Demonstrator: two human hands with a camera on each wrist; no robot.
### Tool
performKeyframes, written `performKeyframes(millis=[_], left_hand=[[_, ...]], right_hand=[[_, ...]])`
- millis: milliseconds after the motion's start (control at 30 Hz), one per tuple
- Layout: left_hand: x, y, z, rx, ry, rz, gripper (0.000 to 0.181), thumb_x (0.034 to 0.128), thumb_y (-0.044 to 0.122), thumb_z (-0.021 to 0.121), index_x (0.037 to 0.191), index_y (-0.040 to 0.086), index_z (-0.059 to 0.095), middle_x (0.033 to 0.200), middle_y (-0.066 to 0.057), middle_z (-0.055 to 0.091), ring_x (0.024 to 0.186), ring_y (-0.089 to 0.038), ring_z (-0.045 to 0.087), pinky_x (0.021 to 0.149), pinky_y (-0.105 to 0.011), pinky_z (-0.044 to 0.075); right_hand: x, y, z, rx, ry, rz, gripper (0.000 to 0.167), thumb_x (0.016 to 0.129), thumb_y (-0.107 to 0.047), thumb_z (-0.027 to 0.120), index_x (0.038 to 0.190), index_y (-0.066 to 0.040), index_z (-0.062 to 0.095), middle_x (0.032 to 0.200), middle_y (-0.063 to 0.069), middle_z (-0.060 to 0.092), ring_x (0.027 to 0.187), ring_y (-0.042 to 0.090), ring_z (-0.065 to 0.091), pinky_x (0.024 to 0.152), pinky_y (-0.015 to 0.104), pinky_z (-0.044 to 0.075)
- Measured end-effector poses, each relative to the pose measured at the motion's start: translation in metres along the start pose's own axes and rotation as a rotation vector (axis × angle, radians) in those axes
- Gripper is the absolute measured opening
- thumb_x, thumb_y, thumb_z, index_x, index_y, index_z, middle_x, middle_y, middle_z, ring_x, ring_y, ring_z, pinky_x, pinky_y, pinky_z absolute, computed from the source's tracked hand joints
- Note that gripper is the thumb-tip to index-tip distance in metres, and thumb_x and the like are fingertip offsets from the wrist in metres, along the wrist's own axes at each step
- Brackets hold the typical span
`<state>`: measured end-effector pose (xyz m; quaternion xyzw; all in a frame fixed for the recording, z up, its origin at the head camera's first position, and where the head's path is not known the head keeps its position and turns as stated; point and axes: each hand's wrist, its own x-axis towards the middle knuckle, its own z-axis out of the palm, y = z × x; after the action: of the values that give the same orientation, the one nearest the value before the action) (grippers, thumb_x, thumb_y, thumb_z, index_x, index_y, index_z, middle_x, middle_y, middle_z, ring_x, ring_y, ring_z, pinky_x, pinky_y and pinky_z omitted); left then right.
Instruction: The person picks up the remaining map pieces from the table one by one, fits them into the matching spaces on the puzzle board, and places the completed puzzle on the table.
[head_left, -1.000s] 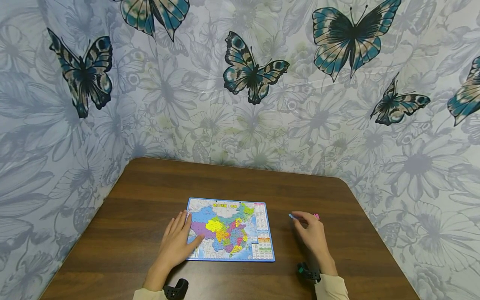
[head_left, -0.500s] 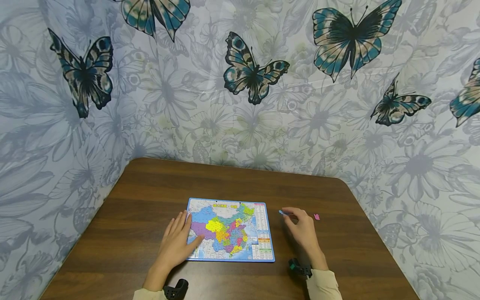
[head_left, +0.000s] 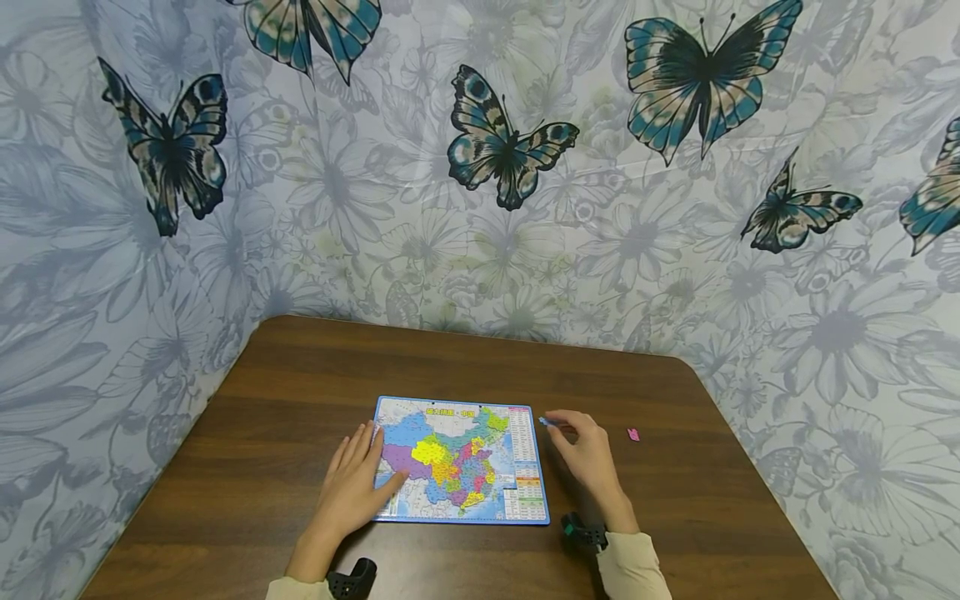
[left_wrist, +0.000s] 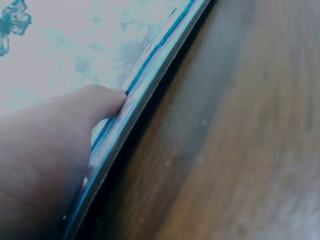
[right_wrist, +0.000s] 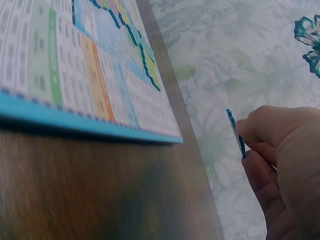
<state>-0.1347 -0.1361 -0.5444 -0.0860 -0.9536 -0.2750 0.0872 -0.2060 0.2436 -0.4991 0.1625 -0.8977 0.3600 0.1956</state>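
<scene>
A map puzzle board [head_left: 525,508] of China, with a blue rim and many coloured regions, lies flat on the table. My left hand [head_left: 352,483] rests on its left side with straight fingers, the thumb over the map. In the left wrist view, the thumb [left_wrist: 107,100] touches the board near its edge. My right hand [head_left: 588,454] is just right of the board's upper right corner. Between thumb and fingers it pinches a small blue puzzle piece [head_left: 545,421]. Seen edge-on in the right wrist view, the thin piece [right_wrist: 236,134] is held above the table.
A small pink puzzle piece [head_left: 633,434] lies on the brown wooden table [head_left: 300,358], to the right of my right hand. Behind the table's far edge stands a wall [head_left: 420,275] with flower and butterfly prints. Each wrist wears a black band [head_left: 583,531].
My right hand has moved left towards the board, carrying the blue puzzle piece. The pink piece behind it now shows fully. My left hand has stayed in place.
</scene>
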Motion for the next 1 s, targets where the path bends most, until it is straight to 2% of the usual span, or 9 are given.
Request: performKeyframes(millis=[667, 1000], left_hand=[[-0.001, 0.001, 0.000, 0.002, 0.005, 0.000, 0.087, 0.0965, 0.054, 0.064, 0.152, -0.008, 0.042, 0.164, -0.029, 0.030, 0.154, -0.046, 0.026, 0.126, -0.060, 0.015], [0.000, 0.000, 0.000, -0.001, 0.010, -0.001, 0.087, 0.0963, 0.055, 0.064, 0.153, -0.008, 0.041, 0.164, -0.028, 0.030, 0.154, -0.045, 0.025, 0.126, -0.060, 0.015]], right_hand=[[0.005, -0.012, 0.030, 0.029, -0.018, -0.040, 0.021, 0.089, 0.000, 0.078, 0.110, -0.004, 0.077, 0.105, 0.008, 0.077, 0.090, 0.024, 0.072, 0.081, 0.041, 0.062], [0.006, -0.015, 0.043, 0.045, -0.052, -0.011, 0.021, 0.091, -0.002, 0.077, 0.111, -0.008, 0.078, 0.105, 0.005, 0.077, 0.089, 0.023, 0.072, 0.078, 0.041, 0.062]])
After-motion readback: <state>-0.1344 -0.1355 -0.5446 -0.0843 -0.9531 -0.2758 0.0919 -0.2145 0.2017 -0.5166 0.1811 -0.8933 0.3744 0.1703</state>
